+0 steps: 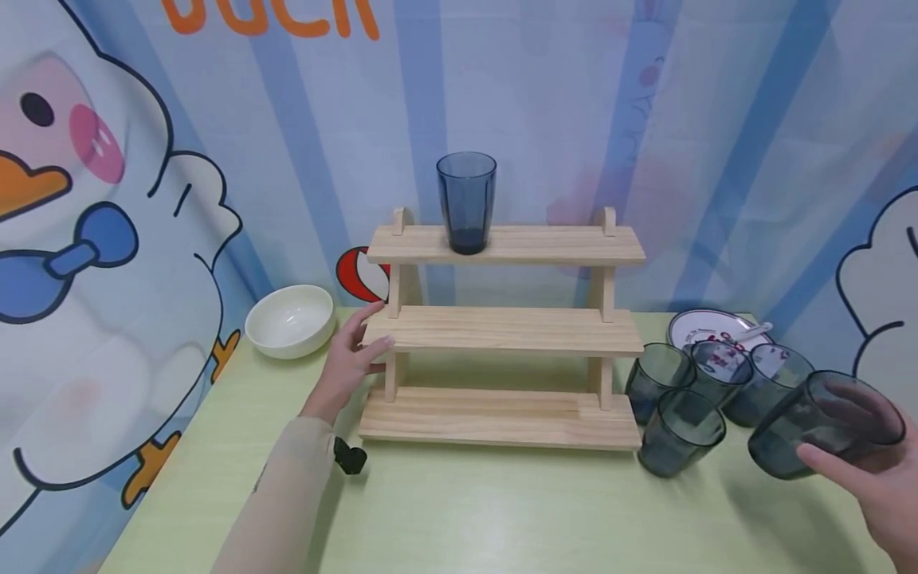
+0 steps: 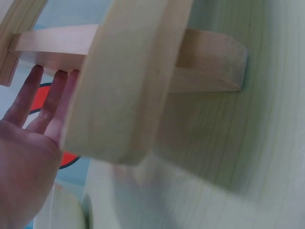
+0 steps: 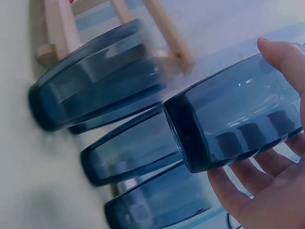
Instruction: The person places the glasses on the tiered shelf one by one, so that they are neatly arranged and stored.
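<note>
A three-tier wooden shelf [image 1: 502,328] stands on the table. My left hand [image 1: 349,363] holds the left end of its middle tier, thumb at the plank's front edge. In the left wrist view, the fingers [image 2: 50,102] reach the side support [image 2: 57,45], while the thumb is hidden behind the plank. To the right of the shelf, my right hand [image 1: 878,478] grips a tinted drinking glass [image 3: 233,114], tilted and above the table. Several matching glasses [image 1: 681,434] stand beside the shelf's right end. One more glass [image 1: 468,203] is upright on the top tier, left of centre.
A white bowl [image 1: 290,321] sits left of the shelf. Behind the grouped glasses are a patterned plate [image 1: 699,323] and a white spoon [image 1: 755,330]. A cartoon duck curtain [image 1: 516,104] hangs close behind the pale green table [image 1: 459,510].
</note>
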Tool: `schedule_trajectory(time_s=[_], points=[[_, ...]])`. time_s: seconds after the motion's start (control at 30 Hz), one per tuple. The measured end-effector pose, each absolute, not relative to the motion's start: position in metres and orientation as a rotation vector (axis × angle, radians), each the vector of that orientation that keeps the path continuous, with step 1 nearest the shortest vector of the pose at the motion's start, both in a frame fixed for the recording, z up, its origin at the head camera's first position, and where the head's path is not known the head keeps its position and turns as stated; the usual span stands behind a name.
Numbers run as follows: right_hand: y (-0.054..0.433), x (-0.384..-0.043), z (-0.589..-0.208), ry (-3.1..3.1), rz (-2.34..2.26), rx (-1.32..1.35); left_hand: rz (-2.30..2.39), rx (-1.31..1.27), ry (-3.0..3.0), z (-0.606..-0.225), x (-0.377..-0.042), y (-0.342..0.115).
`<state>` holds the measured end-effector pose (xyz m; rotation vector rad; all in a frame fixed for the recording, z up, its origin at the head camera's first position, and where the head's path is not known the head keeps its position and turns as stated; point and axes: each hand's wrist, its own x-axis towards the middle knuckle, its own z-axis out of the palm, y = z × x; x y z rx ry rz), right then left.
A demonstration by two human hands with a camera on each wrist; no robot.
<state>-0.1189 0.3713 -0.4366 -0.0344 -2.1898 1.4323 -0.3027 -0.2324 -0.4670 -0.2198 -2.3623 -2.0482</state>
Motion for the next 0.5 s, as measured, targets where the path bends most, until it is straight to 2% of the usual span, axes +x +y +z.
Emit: schedule_trajectory(time_s=[0.13, 0.33, 0.5], points=[[0.370, -0.122, -0.413, -2.169, 1.343, 0.050, -2.043, -0.218, -2.363, -0.466, -0.301, -0.233], [0.356, -0.125, -0.377, -2.344, 1.068, -0.086, -2.035, -0.215, -2.366, -0.467, -0.302, -0.233], [0.344, -0.136, -0.360, -2.323, 1.143, -0.043, -2.048, -0.232, -2.359, -0.469, -0.304, -0.234]])
